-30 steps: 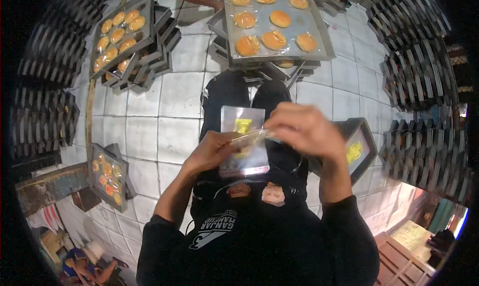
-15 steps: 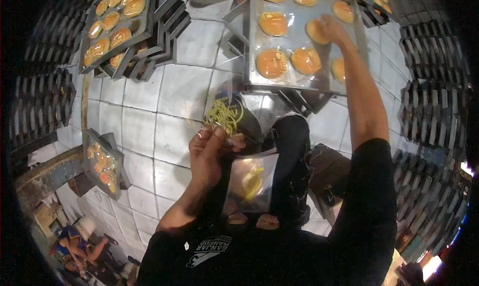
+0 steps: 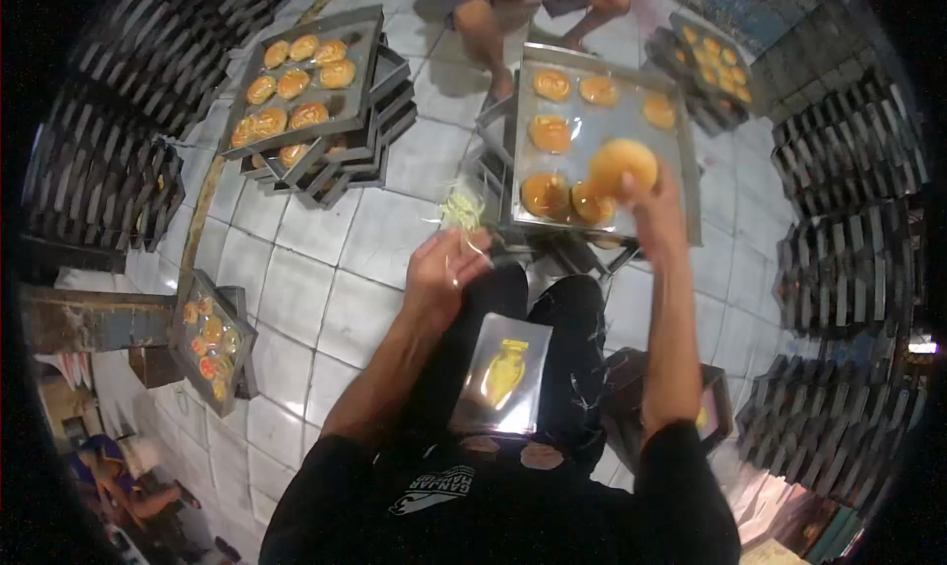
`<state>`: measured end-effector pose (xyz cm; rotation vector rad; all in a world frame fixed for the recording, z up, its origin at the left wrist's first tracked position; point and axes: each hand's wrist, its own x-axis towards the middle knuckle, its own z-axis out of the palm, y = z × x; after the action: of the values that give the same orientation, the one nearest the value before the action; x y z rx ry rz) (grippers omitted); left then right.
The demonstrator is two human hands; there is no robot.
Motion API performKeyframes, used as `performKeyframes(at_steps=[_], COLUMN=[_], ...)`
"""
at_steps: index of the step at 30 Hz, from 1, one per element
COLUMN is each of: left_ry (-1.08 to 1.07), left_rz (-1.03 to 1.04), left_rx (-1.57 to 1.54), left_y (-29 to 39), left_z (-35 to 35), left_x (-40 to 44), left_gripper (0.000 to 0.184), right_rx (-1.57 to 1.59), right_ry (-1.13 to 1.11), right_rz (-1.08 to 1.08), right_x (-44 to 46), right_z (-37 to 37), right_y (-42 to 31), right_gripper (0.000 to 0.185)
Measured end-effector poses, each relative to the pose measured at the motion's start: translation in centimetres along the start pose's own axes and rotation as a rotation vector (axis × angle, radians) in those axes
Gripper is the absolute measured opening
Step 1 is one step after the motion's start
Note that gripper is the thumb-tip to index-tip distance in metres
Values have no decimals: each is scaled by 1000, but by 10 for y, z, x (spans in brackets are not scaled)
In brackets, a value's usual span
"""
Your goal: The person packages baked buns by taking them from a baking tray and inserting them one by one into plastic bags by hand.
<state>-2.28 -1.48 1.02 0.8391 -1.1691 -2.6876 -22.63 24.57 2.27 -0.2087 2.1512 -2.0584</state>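
My right hand (image 3: 651,205) grips a round golden bun (image 3: 623,166), raised above the near right part of a metal tray (image 3: 692,195). Several glossy buns (image 3: 549,133) lie on that tray. Pinched in the fingers of my left hand (image 3: 449,264) is a clear plastic bag (image 3: 462,210) with pale yellow-green print, left of the tray and apart from the bun. Across my lap lies what looks like a stack of clear plastic bags (image 3: 503,376) with a yellow print.
Stacked trays of buns (image 3: 379,72) stand at the left, with another tray (image 3: 212,343) lower down. A further tray (image 3: 705,62) is at the far right. A person's legs (image 3: 483,37) are beyond the tray. Dark stacks of trays (image 3: 834,269) line the sides; white tiles (image 3: 375,235) cover the floor.
My right hand has lifted the bun off the tray and drawn it nearer. My left hand still holds the bag. The view has shifted, bringing the other person's legs into sight.
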Motion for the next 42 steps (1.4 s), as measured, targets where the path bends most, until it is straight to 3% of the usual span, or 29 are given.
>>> performKeyframes(at_steps=[3, 4, 5, 7, 8, 11, 15, 18, 19, 21, 23, 25, 28, 29, 31, 32, 33, 35, 36, 39, 40, 41, 42], left_ry=[62, 57, 35, 17, -1, -144, -282, -251, -230, -201, -68, -126, -361, -362, -149, -94, -83, -195, -97, -184, -159, -156, -172], left_rz=[-92, -63, -53, -137, -113, -219, -304, -290, -251, -83, 16, 93, 54, 49, 53, 47, 42, -39, -106, -109, -148, -149, -124], left_rx=[-268, -210, -212, -161, -258, -203, -205, -374, -421, -479, -243, -204, -525, -536, -521, -493, -494, -595, -613, -613, -531, -529, -532], left_y=[-14, -24, -22, -20, -21, -16, -13, -3, -13, -38, -42, -39, -22, -30, -42, -39, -34, -17, -9, -31, -29, -29, -26], left_z=[-15, -12, -2, 22, 38, 49, 37, 5, -6, -10, 26, 20, 15, 26, 47, 48, 43, 36, 39, 27, 26, 21, 15], left_x=[32, 39, 36, 21, 6, -25, -69, -62, -60, -66, -109, -99, -59, -60, -61, -59, -58, -57, -60, -35, -33, -28, -23], left_gripper=[22, 33, 33, 25, 30, 37, 38, 41, 39, 38, 36, 41, 46, 46, 49, 59, 59, 69, 74, 73, 71, 71, 69], right_rx=[80, -131, -345, -579, -647, -610, -835, -703, -698, -834, -925, -978, -939, -951, -898, -804, -801, -619, -474, -541, -425, -421, -164], right_ry=[-105, -160, -209, -240, -191, 9, -50, -224, -310, -264, -247, -257, -308, -313, -398, -324, -332, -504, -465, -562, -628, -629, -1007], right_rz=[32, -98, -223, -857, -961, -891, -937, -712, -675, -773, -792, -766, -797, -793, -686, -839, -829, -685, -565, -606, -411, -409, -52], right_x=[-119, -152, -174, -188, -183, -191, -211, -228, -235, -227, -214, -210, -197, -191, -180, -182, -187, -195, -205, -205, -207, -217, -236], right_z=[57, 72, 80, 83, 78, 78, 93, 127, 138, 146, 137, 133, 133, 130, 128, 125, 121, 112, 115, 116, 117, 117, 114], right_y=[-61, -61, -57, -40, -30, -34, -58, -41, -23, -18, -24, -42, -50, -53, -58, -66, -75, -91, -88, -60, -59, -71, -88], right_gripper=[64, 60, 57, 52, 52, 44, 43, 54, 49, 48, 50, 53, 51, 51, 47, 37, 37, 24, 17, 12, 12, 12, 11])
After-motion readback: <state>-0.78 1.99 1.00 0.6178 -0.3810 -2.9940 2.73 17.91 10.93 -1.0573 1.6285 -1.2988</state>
